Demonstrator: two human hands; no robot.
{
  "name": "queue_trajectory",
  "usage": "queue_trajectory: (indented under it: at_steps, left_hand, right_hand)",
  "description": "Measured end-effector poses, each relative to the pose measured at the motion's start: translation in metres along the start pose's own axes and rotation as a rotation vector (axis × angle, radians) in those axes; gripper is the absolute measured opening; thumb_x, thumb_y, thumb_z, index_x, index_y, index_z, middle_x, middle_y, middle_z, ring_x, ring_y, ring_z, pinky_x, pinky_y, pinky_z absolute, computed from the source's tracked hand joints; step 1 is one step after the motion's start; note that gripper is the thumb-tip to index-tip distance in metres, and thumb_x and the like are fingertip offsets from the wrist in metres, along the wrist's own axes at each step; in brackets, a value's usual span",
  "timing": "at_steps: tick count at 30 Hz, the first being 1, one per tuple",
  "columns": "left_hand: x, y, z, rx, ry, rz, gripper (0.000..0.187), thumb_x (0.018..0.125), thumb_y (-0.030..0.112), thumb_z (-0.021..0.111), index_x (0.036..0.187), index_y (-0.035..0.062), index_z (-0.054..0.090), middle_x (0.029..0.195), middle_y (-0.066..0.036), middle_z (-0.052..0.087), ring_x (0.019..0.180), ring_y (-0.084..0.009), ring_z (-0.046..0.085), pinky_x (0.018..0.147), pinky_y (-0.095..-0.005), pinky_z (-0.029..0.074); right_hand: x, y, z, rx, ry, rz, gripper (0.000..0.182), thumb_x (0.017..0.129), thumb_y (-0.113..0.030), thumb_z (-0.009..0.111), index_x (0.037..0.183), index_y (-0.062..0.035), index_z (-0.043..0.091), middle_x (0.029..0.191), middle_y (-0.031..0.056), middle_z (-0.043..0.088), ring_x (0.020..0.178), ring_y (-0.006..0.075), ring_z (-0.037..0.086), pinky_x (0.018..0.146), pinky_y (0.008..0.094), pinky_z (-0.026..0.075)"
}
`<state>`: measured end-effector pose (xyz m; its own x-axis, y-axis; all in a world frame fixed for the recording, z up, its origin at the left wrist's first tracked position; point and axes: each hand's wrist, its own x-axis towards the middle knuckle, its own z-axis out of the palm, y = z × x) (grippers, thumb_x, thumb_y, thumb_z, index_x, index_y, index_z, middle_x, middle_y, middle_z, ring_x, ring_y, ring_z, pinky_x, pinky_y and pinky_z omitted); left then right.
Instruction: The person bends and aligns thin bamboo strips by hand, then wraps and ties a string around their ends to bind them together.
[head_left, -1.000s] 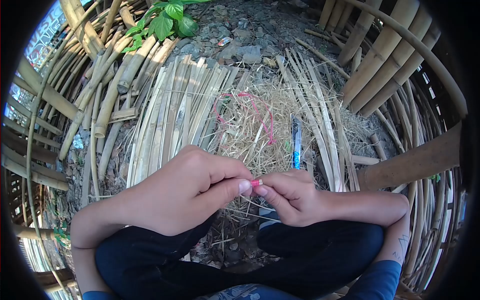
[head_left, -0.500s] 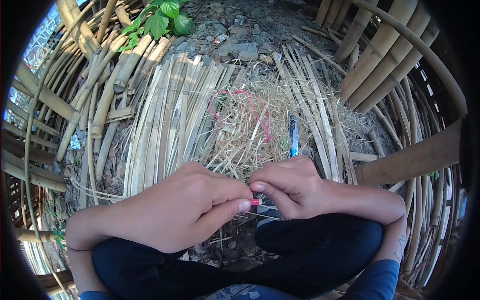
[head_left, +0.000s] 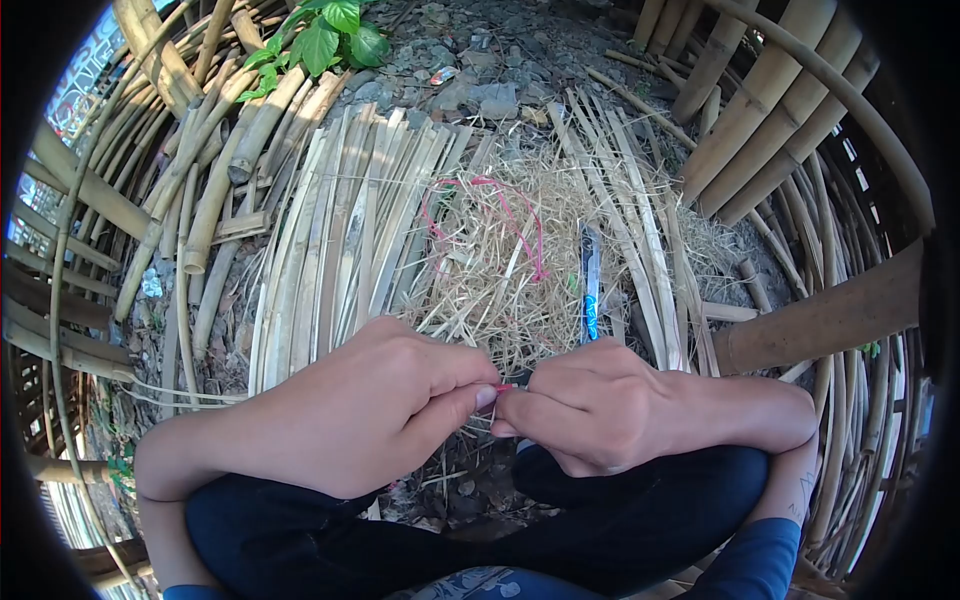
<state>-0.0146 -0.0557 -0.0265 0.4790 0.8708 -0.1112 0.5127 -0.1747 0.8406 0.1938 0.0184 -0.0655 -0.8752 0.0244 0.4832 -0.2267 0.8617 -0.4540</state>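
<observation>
My left hand (head_left: 370, 415) is closed in a pinch around thin bamboo strips (head_left: 190, 398), whose loose ends stick out to the left behind the wrist. A short bit of pink string (head_left: 503, 387) shows at its fingertips, around the strips' end. My right hand (head_left: 590, 410) is closed with its fingertips against this pink bit, the back of the hand turned up and most of the grip hidden. Both hands meet just above my crossed legs. Beyond them, a knife-like tool (head_left: 590, 285) with a blue part lies on a heap of bamboo shavings (head_left: 490, 250).
Split bamboo slats (head_left: 335, 220) lie to the left of the shavings, and more slats (head_left: 640, 230) to the right. A loose pink string (head_left: 515, 220) rests on the heap. Bamboo poles (head_left: 770, 110) surround both sides. Stony ground (head_left: 500, 70) and a green plant (head_left: 335, 35) are farther off.
My right hand has rolled over, its back now up, and moved slightly lower, against the pink bit. My left hand has shifted a little left; less of the pink wrapping shows.
</observation>
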Motion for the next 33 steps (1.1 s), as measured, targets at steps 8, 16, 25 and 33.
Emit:
queue_trajectory:
  at_steps: [8, 16, 25, 33]
  left_hand:
    - [0.002, 0.000, 0.003, -0.036, -0.205, 0.012, 0.016, 0.092, 0.010, 0.053, 0.093, -0.0029, 0.063, 0.060, -0.012, 0.055, 0.051, -0.0214, 0.054, 0.050, -0.0296, 0.041]
    - [0.002, 0.002, -0.004, -0.450, 0.037, -0.213, 0.019, 0.095, 0.010, 0.051, 0.095, -0.0051, 0.062, 0.065, -0.001, 0.054, 0.062, -0.0050, 0.048, 0.055, -0.0206, 0.038]
    - [0.005, -0.003, 0.001, -0.272, 0.027, -0.235, 0.016, 0.094, 0.008, 0.052, 0.095, -0.0047, 0.062, 0.064, -0.002, 0.056, 0.060, -0.0066, 0.051, 0.054, -0.0229, 0.040]
    - [0.000, 0.013, -0.006, -0.125, -0.033, -0.053, 0.015, 0.092, 0.009, 0.054, 0.095, -0.0020, 0.063, 0.059, -0.004, 0.056, 0.053, -0.0102, 0.054, 0.050, -0.0252, 0.040]
  right_hand:
    - [-0.002, 0.014, 0.002, 0.027, 0.095, 0.081, 0.016, 0.071, 0.001, 0.064, 0.087, 0.0025, 0.059, 0.069, 0.0105, 0.056, 0.055, 0.0230, 0.058, 0.045, 0.0325, 0.047]
    - [-0.013, 0.017, 0.034, 0.250, 0.338, 0.242, 0.005, 0.086, -0.001, 0.058, 0.091, 0.0013, 0.060, 0.065, 0.0109, 0.058, 0.053, 0.0214, 0.059, 0.045, 0.0303, 0.045]
    - [-0.005, 0.002, 0.012, 0.047, 0.213, 0.042, 0.015, 0.075, 0.005, 0.066, 0.088, 0.0040, 0.059, 0.066, 0.0105, 0.057, 0.051, 0.0222, 0.059, 0.043, 0.0309, 0.046]
    - [-0.008, 0.019, 0.021, 0.273, 0.328, 0.242, 0.007, 0.082, 0.002, 0.062, 0.089, 0.0020, 0.062, 0.067, 0.0111, 0.060, 0.055, 0.0219, 0.061, 0.048, 0.0287, 0.047]
